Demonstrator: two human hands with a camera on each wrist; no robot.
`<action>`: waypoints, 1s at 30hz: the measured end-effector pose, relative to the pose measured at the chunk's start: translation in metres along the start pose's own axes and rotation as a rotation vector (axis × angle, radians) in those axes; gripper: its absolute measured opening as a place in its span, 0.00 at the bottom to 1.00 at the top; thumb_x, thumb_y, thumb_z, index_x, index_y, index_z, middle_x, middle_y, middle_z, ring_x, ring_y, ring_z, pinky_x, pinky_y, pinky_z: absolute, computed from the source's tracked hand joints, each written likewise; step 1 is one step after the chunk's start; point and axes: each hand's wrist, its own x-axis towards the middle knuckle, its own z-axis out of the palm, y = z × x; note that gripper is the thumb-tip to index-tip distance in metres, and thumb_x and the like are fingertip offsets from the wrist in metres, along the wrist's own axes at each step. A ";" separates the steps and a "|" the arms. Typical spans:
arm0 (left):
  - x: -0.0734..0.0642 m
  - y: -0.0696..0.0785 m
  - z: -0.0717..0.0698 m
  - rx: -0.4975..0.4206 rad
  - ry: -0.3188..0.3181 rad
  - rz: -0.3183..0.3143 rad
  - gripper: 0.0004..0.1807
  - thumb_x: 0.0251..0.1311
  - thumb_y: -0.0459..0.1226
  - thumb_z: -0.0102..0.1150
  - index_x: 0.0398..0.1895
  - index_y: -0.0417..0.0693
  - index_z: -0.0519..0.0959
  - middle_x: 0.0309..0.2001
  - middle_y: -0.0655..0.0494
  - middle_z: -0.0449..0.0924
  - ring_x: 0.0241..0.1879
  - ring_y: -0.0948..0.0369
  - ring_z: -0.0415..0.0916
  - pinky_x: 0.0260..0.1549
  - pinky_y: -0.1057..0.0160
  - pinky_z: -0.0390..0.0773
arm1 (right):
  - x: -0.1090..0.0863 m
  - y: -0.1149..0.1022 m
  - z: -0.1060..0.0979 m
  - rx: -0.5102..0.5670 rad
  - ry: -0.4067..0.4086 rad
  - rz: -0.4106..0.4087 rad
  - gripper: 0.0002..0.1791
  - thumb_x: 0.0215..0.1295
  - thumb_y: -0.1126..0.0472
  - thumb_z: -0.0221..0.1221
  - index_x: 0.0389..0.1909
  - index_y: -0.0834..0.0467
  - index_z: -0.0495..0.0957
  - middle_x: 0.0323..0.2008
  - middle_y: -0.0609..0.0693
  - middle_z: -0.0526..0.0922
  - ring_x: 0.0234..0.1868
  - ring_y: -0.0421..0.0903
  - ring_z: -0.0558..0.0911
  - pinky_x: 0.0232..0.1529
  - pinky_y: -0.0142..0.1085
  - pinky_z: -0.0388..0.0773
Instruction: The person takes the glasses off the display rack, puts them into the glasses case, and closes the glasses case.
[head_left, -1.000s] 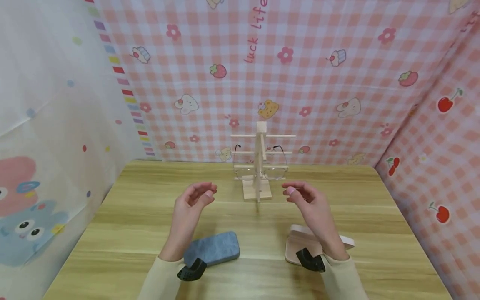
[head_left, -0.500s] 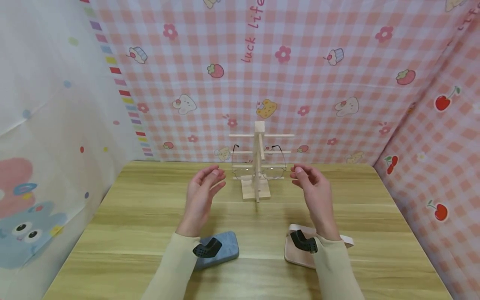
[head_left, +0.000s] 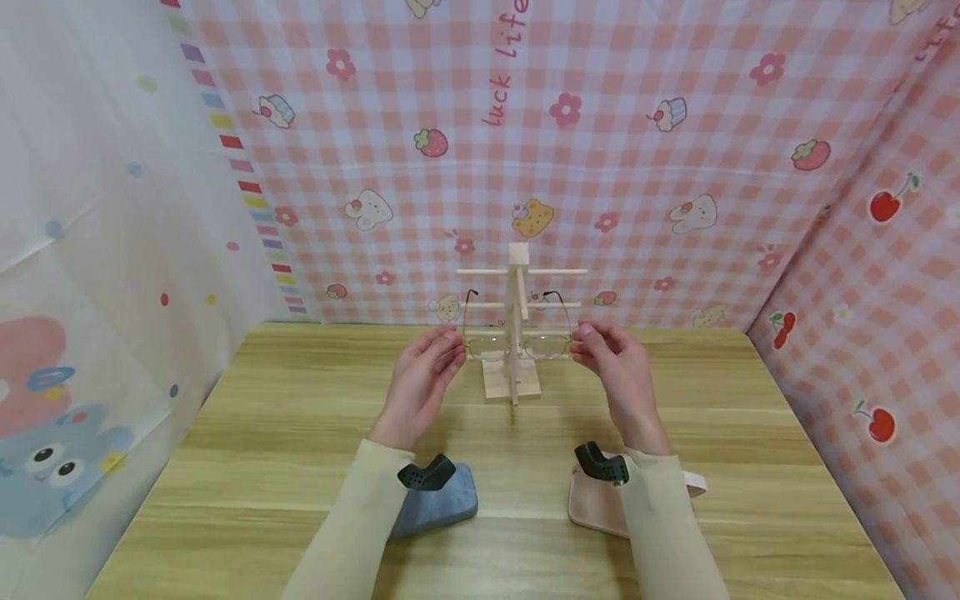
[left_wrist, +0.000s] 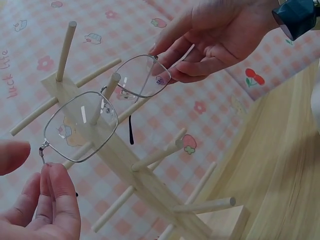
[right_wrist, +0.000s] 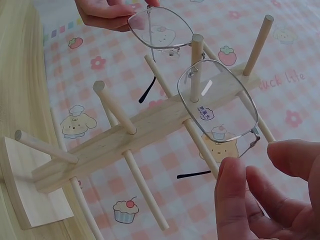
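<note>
Thin silver-framed glasses (head_left: 546, 347) hang on a wooden glasses stand (head_left: 517, 283), lenses towards me and temples pointing back. My left hand (head_left: 420, 379) is at their left side; in the left wrist view its fingertips (left_wrist: 61, 177) reach the left hinge and temple, the thumb standing apart. On the other side is my right hand (head_left: 622, 379). The right wrist view has its thumb (right_wrist: 292, 155) and fingers spread to either side of the right hinge, with a gap between them. A small printed mark shows on the right lens (right_wrist: 220, 100).
A blue glasses case (head_left: 442, 504) lies on the wooden table (head_left: 300, 400), partly behind my left sleeve. A pale pink case (head_left: 596, 504) is partly covered by my right forearm. Bare pegs stick out from the stand. A checked cloth (head_left: 615, 167) hangs behind.
Both hands have moved forward and inward from in front of the stand to the two sides of the glasses. The glasses and the stand have stayed in place.
</note>
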 end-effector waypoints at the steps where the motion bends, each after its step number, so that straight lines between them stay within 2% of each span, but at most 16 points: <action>1: 0.001 0.000 0.001 0.000 -0.004 -0.004 0.14 0.75 0.28 0.54 0.60 0.33 0.72 0.42 0.52 0.80 0.42 0.61 0.80 0.50 0.66 0.82 | 0.001 0.000 0.000 0.011 -0.007 0.006 0.20 0.78 0.60 0.59 0.60 0.72 0.74 0.41 0.49 0.84 0.40 0.41 0.84 0.48 0.30 0.85; 14: 0.005 -0.003 0.008 0.000 -0.023 -0.016 0.19 0.71 0.22 0.54 0.63 0.28 0.70 0.38 0.54 0.81 0.37 0.64 0.81 0.45 0.70 0.82 | 0.007 -0.002 0.002 0.036 -0.074 0.040 0.20 0.77 0.64 0.59 0.61 0.73 0.72 0.39 0.48 0.85 0.38 0.39 0.83 0.44 0.28 0.84; 22: 0.002 -0.001 0.009 -0.035 -0.035 -0.015 0.16 0.72 0.21 0.53 0.60 0.33 0.73 0.41 0.51 0.80 0.38 0.62 0.81 0.42 0.70 0.83 | 0.006 -0.005 0.002 0.042 -0.060 0.045 0.18 0.75 0.66 0.58 0.61 0.71 0.73 0.39 0.49 0.85 0.37 0.40 0.84 0.44 0.29 0.84; 30: -0.004 0.002 0.010 -0.067 -0.052 -0.015 0.16 0.72 0.22 0.52 0.61 0.30 0.71 0.40 0.51 0.81 0.39 0.62 0.81 0.44 0.70 0.83 | 0.000 -0.010 0.000 0.037 -0.075 0.017 0.22 0.75 0.66 0.59 0.63 0.74 0.71 0.39 0.49 0.85 0.39 0.40 0.84 0.45 0.30 0.85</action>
